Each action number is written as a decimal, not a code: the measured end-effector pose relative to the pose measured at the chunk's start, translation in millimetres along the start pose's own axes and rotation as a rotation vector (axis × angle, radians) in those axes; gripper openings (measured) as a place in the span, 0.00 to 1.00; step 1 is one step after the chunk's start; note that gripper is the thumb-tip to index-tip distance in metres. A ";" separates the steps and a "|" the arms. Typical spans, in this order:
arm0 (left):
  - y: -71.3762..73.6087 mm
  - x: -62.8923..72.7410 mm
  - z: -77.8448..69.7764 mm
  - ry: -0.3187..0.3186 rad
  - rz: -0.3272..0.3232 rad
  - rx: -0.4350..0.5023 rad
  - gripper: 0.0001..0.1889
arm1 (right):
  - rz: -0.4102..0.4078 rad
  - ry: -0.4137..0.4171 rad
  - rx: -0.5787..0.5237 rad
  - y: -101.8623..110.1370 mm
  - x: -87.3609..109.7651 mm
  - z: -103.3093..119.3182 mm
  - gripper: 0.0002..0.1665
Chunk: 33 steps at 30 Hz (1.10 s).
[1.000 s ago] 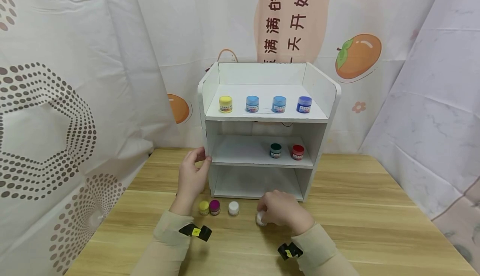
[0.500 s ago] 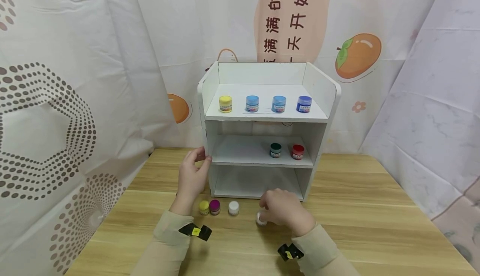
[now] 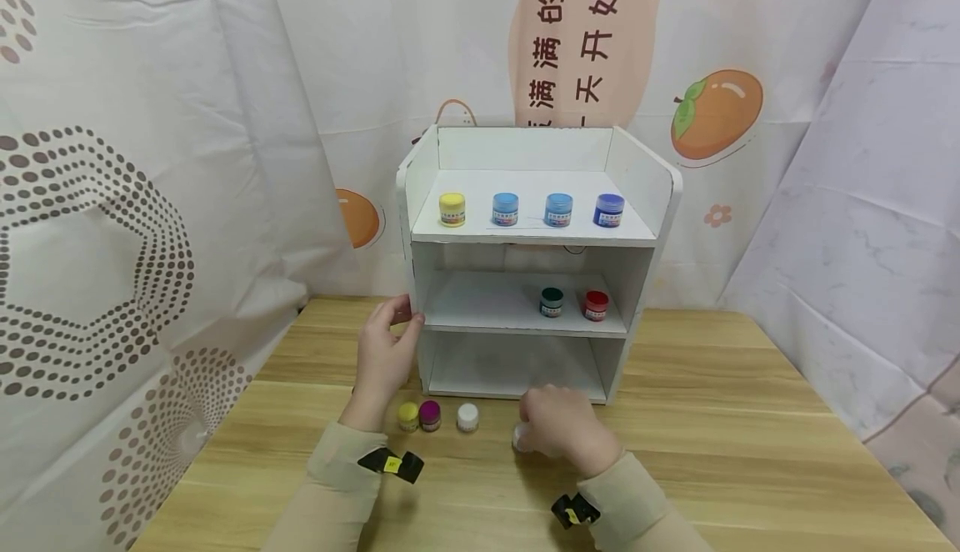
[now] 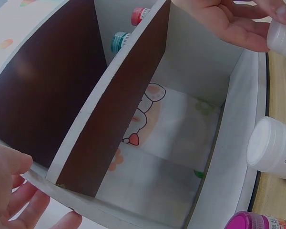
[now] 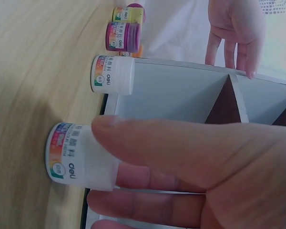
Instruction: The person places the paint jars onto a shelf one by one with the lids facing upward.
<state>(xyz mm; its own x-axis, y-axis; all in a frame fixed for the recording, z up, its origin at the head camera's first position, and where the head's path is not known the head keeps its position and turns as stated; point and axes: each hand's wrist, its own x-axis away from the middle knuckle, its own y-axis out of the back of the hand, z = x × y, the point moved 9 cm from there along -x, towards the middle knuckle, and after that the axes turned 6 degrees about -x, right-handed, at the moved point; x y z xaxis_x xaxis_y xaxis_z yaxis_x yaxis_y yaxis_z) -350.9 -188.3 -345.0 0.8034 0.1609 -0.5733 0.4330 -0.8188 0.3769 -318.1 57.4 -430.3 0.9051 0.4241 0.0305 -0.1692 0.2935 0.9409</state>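
Note:
On the table in front of the shelf, my right hand (image 3: 564,425) pinches a small white paint jar (image 5: 81,155) between thumb and fingers. The jar stands upright on the wood, partly hidden by the hand in the head view. My left hand (image 3: 384,360) rests its fingertips against the left side of the white shelf unit (image 3: 525,331), fingers loosely extended and holding nothing. Another white paint jar (image 3: 467,418) stands left of the pinched one. Beyond it, a magenta paint jar (image 3: 430,415) and a yellow paint jar (image 3: 408,416) stand side by side.
Along the top shelf stand a yellow jar (image 3: 452,210), two light blue jars (image 3: 506,210) and a dark blue jar (image 3: 609,211). The middle shelf bears a dark green jar (image 3: 551,303) and a red jar (image 3: 596,306) toward its right. A patterned curtain (image 3: 750,227) hangs behind.
My right hand has shifted slightly around the white paint jar, which stays in the same spot on the table. The left hand and the other jars have not moved.

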 end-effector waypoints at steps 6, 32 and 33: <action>-0.3 -0.1 0.8 0.001 -0.002 0.005 0.17 | -0.014 0.028 0.000 0.1 1.3 2.8 0.14; -0.9 0.2 1.7 0.005 0.006 0.004 0.17 | -0.296 0.127 -0.022 61.6 14.4 18.2 0.09; -1.1 0.2 2.0 0.007 0.007 0.003 0.17 | -0.317 0.138 -0.017 65.1 16.0 19.6 0.10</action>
<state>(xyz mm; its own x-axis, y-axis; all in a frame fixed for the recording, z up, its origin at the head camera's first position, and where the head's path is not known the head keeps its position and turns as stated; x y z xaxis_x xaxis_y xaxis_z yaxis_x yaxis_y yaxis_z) -352.1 -188.5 -347.0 0.8092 0.1586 -0.5657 0.4259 -0.8217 0.3788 -307.0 66.5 -362.0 0.8527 0.4209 -0.3094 0.1047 0.4425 0.8906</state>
